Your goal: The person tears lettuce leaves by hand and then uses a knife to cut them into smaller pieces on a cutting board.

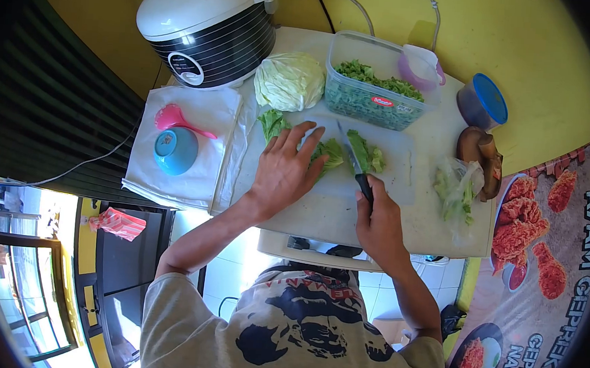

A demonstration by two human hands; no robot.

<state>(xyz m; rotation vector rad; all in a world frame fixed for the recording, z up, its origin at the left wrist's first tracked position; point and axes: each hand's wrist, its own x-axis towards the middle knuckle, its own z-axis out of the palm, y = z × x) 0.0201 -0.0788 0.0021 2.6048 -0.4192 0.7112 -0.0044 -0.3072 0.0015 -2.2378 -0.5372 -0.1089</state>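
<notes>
My right hand is closed round the black handle of a knife, whose blade points up and away over a pale cutting board. Just right of the blade lie cut pieces of green lettuce. My left hand, its fingers spread, rests over more leafy lettuce left of the knife. Part of that lettuce is hidden under the fingers, and another leaf shows beyond them. Behind the board stands a clear plastic container filled with chopped greens, beside a pale cabbage.
A rice cooker stands at the back left, with a pink ladle and a blue bowl on white sheets before it. Rightward are a blue-lidded tub, a plastic bag of greens and a brown object.
</notes>
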